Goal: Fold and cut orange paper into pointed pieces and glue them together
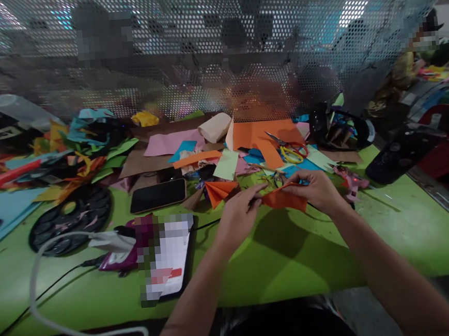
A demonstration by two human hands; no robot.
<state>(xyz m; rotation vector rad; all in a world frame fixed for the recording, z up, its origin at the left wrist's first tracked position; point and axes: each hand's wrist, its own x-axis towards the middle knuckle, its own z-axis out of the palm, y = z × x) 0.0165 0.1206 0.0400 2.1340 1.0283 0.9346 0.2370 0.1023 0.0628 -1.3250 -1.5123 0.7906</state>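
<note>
My left hand (239,211) and my right hand (316,187) hold a folded orange paper piece (283,199) between them, just above the green table (293,255). The left fingers pinch its left tip; the right fingers close over its upper right edge. A second folded orange paper (219,190) lies on the table just left of my left hand. Both forearms reach in from the bottom edge.
Coloured paper scraps, an orange sheet (263,136) and yellow-handled scissors (291,151) lie behind the hands. A dark phone (157,195) and a lit phone (169,260) sit to the left with cables, near a round black tray (71,219). A perforated metal screen (215,49) closes the back.
</note>
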